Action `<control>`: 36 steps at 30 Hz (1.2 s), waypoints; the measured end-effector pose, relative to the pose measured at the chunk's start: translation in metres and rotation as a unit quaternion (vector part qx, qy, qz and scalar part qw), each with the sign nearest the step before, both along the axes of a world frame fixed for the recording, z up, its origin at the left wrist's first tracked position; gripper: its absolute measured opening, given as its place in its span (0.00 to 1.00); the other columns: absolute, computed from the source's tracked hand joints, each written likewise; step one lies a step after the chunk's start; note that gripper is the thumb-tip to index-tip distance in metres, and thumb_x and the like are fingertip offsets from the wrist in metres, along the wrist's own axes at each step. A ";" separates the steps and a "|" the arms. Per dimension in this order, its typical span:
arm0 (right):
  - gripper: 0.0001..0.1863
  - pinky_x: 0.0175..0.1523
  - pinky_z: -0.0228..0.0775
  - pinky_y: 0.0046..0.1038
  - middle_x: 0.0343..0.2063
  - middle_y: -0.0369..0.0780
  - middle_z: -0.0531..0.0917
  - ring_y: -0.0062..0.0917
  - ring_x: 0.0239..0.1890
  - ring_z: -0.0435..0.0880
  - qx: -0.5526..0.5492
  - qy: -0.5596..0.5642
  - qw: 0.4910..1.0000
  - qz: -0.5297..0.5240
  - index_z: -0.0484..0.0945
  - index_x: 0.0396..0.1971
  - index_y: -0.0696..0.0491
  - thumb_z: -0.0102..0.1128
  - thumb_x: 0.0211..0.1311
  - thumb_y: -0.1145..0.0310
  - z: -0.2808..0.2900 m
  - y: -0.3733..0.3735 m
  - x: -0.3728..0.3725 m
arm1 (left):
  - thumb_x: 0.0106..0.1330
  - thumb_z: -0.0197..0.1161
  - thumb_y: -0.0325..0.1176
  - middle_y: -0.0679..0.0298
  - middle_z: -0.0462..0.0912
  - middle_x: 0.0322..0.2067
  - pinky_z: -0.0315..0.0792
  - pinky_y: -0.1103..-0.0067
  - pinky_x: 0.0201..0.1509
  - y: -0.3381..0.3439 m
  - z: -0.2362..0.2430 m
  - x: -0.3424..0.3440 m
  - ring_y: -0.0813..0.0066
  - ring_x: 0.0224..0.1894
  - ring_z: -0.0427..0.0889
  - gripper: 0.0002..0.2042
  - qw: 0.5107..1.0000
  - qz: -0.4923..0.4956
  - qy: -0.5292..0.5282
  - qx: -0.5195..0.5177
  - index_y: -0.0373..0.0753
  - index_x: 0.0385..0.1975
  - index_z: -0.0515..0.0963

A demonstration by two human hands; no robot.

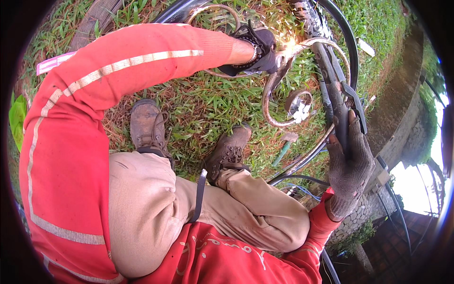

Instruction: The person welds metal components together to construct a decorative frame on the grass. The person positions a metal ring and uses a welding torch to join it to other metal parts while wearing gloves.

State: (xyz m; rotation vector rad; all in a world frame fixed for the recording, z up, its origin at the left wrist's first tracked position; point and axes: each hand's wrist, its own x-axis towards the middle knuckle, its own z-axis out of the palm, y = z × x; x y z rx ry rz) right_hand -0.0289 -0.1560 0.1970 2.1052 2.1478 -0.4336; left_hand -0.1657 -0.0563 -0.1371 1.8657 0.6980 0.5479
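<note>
My left hand [255,54], in a dark glove, is closed at a bright spark [290,46] where curved metal scrollwork [266,104] meets; what its fingers hold is hidden. My right hand [347,170], in a dirty knit glove, has its fingers round a long dark tool [343,128] with a lever, which lies along a metal bar [326,85]. A short metal ring [295,102] with white flakes lies inside the scrollwork.
My boots [149,128] rest on grass [198,113]. A hammer with green handle [281,154], black cables [305,177], a pink strip [52,64] and a wooden piece [90,23] lie around. A concrete edge and stone paving [378,203] run along the right.
</note>
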 end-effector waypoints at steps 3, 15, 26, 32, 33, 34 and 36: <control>0.36 0.61 0.81 0.31 0.57 0.48 0.92 0.28 0.56 0.92 -0.027 -0.016 0.999 -0.006 0.81 0.73 0.54 0.73 0.62 0.82 0.007 0.006 -0.008 | 0.75 0.67 0.40 0.63 0.91 0.42 0.81 0.71 0.46 0.000 -0.001 0.000 0.69 0.40 0.87 0.12 1.000 -0.004 0.004 -0.004 0.45 0.52 0.88; 0.35 0.59 0.82 0.31 0.54 0.48 0.93 0.26 0.53 0.93 -0.037 -0.016 0.999 -0.011 0.82 0.73 0.51 0.72 0.63 0.81 0.003 0.002 0.001 | 0.73 0.69 0.41 0.63 0.91 0.40 0.81 0.71 0.45 0.002 -0.001 0.003 0.69 0.38 0.86 0.11 1.000 -0.023 0.010 -0.017 0.46 0.49 0.89; 0.34 0.60 0.82 0.31 0.54 0.48 0.93 0.27 0.55 0.93 -0.058 -0.030 0.997 -0.047 0.82 0.72 0.51 0.73 0.64 0.78 0.004 0.002 -0.001 | 0.72 0.70 0.41 0.64 0.91 0.37 0.80 0.71 0.43 0.002 -0.001 0.000 0.69 0.35 0.86 0.10 0.999 -0.041 0.015 -0.032 0.47 0.47 0.90; 0.33 0.64 0.80 0.33 0.59 0.50 0.92 0.29 0.60 0.91 -0.056 0.000 0.997 -0.049 0.82 0.72 0.52 0.72 0.65 0.79 0.000 0.003 0.000 | 0.71 0.71 0.42 0.64 0.91 0.36 0.80 0.71 0.42 -0.004 -0.003 -0.009 0.69 0.34 0.86 0.10 0.997 -0.046 0.028 -0.046 0.47 0.45 0.91; 0.33 0.64 0.80 0.33 0.59 0.50 0.92 0.29 0.60 0.91 -0.057 -0.001 0.997 -0.049 0.82 0.72 0.52 0.72 0.65 0.79 0.000 0.003 0.002 | 0.71 0.71 0.42 0.64 0.91 0.36 0.80 0.72 0.42 -0.004 -0.004 -0.009 0.69 0.34 0.85 0.10 0.997 -0.050 0.030 -0.049 0.47 0.45 0.91; 0.33 0.64 0.80 0.32 0.58 0.50 0.92 0.28 0.60 0.91 -0.054 0.002 0.998 -0.041 0.82 0.72 0.52 0.72 0.65 0.79 -0.001 0.002 0.004 | 0.71 0.71 0.42 0.64 0.91 0.36 0.79 0.72 0.42 -0.005 -0.004 -0.009 0.69 0.34 0.85 0.10 0.997 -0.052 0.033 -0.051 0.47 0.45 0.91; 0.34 0.64 0.80 0.32 0.58 0.49 0.92 0.28 0.60 0.91 -0.051 0.006 0.998 -0.032 0.82 0.73 0.51 0.72 0.65 0.80 -0.002 0.002 0.004 | 0.71 0.72 0.42 0.64 0.91 0.35 0.79 0.72 0.42 -0.005 -0.004 -0.010 0.69 0.33 0.85 0.09 0.996 -0.057 0.037 -0.058 0.47 0.44 0.91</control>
